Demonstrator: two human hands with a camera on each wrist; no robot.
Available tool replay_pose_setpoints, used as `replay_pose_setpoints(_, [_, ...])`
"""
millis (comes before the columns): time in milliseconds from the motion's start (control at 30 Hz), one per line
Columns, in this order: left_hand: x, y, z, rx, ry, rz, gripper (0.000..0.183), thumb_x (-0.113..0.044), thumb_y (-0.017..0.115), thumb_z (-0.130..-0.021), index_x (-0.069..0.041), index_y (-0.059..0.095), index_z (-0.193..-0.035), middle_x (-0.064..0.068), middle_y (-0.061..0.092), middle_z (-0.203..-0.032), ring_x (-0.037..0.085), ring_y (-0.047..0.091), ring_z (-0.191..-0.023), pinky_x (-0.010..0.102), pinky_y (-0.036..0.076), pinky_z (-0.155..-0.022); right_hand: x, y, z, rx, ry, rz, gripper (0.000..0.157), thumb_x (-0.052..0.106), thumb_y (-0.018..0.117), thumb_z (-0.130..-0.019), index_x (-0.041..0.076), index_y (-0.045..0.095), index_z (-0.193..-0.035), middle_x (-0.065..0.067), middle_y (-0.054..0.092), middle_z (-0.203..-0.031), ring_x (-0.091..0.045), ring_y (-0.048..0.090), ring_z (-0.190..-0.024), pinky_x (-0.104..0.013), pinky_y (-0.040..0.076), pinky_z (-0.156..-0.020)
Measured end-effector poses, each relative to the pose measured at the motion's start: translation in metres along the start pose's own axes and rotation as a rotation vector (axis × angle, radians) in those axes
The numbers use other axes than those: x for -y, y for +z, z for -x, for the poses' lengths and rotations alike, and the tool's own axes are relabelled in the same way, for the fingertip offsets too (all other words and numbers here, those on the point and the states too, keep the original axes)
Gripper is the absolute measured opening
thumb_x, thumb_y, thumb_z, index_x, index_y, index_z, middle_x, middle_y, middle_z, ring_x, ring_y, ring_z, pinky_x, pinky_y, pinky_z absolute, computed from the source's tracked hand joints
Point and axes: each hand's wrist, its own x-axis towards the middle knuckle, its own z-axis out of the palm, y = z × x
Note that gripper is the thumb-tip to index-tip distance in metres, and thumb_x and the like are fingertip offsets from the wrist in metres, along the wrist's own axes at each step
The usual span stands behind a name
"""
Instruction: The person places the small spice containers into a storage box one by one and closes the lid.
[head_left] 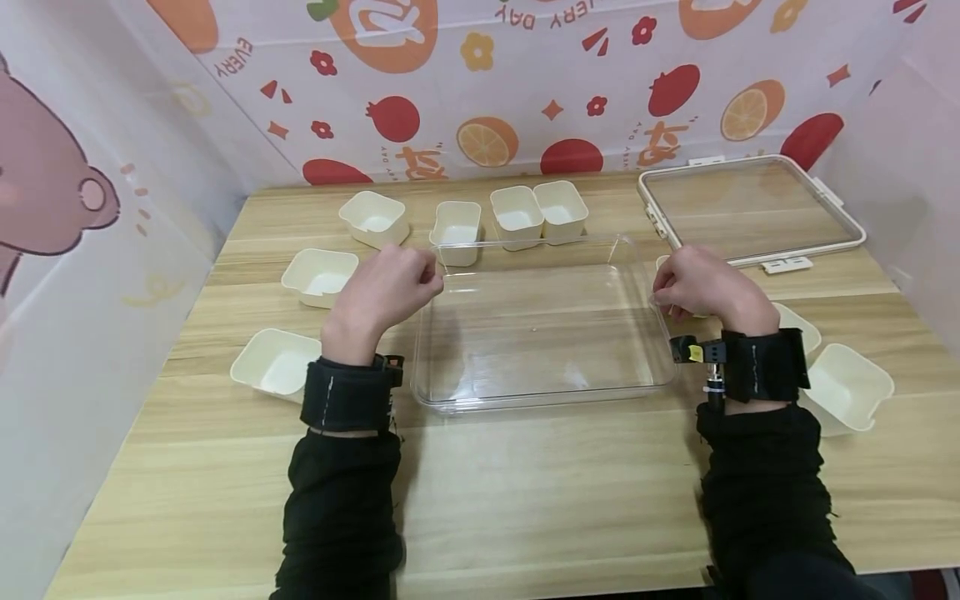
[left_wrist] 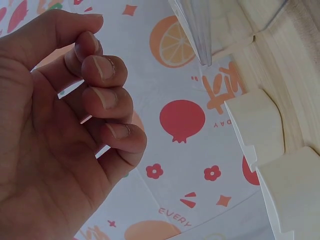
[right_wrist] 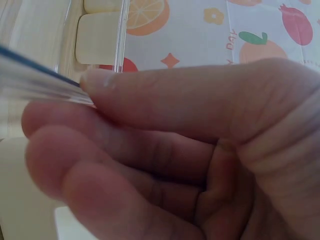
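A clear plastic box (head_left: 540, 333), rectangular and shallow, stands on the wooden table between my hands. My right hand (head_left: 705, 287) is at its right wall; in the right wrist view the thumb (right_wrist: 155, 95) and forefinger pinch the box's thin rim (right_wrist: 45, 80), the other fingers curled underneath. Above the left side of the box hovers my left hand (head_left: 386, 292). Its fingers (left_wrist: 107, 97) hang loosely curled in the left wrist view with nothing in them, apart from the box's edge (left_wrist: 197, 35).
Small cream bins surround the box: several along the left and back, such as one front left (head_left: 273, 362) and one at the back (head_left: 517, 217), others at the right (head_left: 847, 387), partly behind my right arm. A clear lid with a white frame (head_left: 787, 250) lies back right. Printed cloth (head_left: 525, 100) hangs behind.
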Motion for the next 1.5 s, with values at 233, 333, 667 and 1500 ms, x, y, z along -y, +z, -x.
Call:
replay_pose_setpoints(233, [0.0, -0.002, -0.002, -0.007, 0.001, -0.002, 0.021, -0.007, 0.045, -0.077, -0.011, 0.042, -0.057, -0.002, 0.029, -0.053, 0.015, 0.033, -0.052, 0.03, 0.025, -0.049, -0.001, -0.002, -0.002, -0.001, 0.005, -0.018, 0.008, 0.002, 0.057, -0.082, -0.002, 0.063, -0.078, -0.007, 0.061, -0.061, -0.018, 0.058, -0.053, -0.031, 0.049, -0.049])
replay_pose_setpoints(333, [0.0, -0.005, 0.005, 0.014, -0.009, -0.014, 0.021, -0.01, 0.048, -0.081, -0.011, 0.046, -0.06, -0.001, 0.037, -0.054, 0.016, 0.037, -0.052, 0.031, 0.029, -0.049, -0.001, 0.001, -0.002, 0.016, 0.002, -0.035, 0.009, 0.002, 0.057, -0.082, -0.003, 0.063, -0.078, -0.007, 0.061, -0.061, -0.017, 0.058, -0.053, -0.031, 0.05, -0.049])
replay_pose_setpoints(667, [0.017, -0.031, 0.058, -0.013, -0.072, -0.111, 0.015, -0.022, 0.054, -0.086, -0.007, 0.058, -0.089, 0.01, 0.058, -0.083, 0.024, 0.051, -0.071, 0.045, 0.044, -0.062, -0.002, 0.002, 0.002, 0.008, -0.003, -0.015, 0.008, 0.0, 0.056, -0.081, -0.002, 0.063, -0.077, -0.006, 0.059, -0.058, -0.017, 0.056, -0.052, -0.031, 0.047, -0.048])
replay_pose_setpoints(1500, [0.07, -0.037, 0.121, 0.391, -0.351, -0.039, 0.106, -0.057, 0.068, -0.068, -0.012, 0.009, -0.144, 0.034, 0.004, -0.14, 0.059, 0.002, -0.118, 0.075, 0.007, -0.088, -0.006, 0.004, 0.003, -0.019, -0.02, 0.016, 0.009, 0.002, 0.056, -0.082, -0.001, 0.063, -0.077, -0.005, 0.06, -0.06, -0.015, 0.057, -0.055, -0.032, 0.048, -0.051])
